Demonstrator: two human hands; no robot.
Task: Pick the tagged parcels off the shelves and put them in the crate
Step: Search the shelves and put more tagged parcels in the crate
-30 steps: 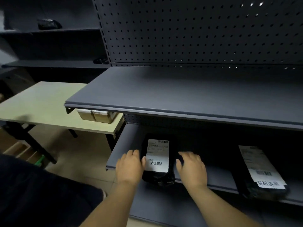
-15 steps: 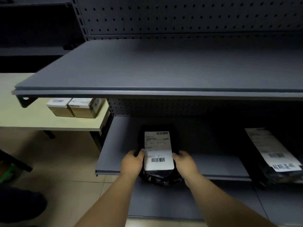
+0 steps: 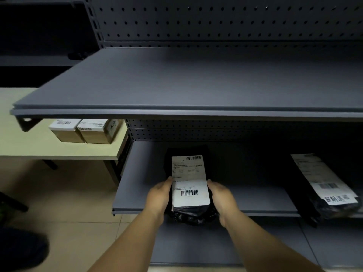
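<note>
A black plastic parcel (image 3: pixel 189 181) with a white barcode label lies on the lower grey shelf (image 3: pixel 255 197), its near end hanging over the front edge. My left hand (image 3: pixel 159 195) grips its left side and my right hand (image 3: pixel 221 195) grips its right side, thumbs on top by the label. A second black parcel (image 3: pixel 326 185) with a white label lies on the same shelf at the far right. No crate is in view.
The bare upper grey shelf (image 3: pixel 196 83) juts out above, backed by a pegboard. To the left, a beige table (image 3: pixel 25 138) carries two small labelled cardboard boxes (image 3: pixel 84 130). Another shelf runs below, over tiled floor.
Both hands closed in from beside the parcel onto its two sides. The view swung down and left, and came nearer to the shelf.
</note>
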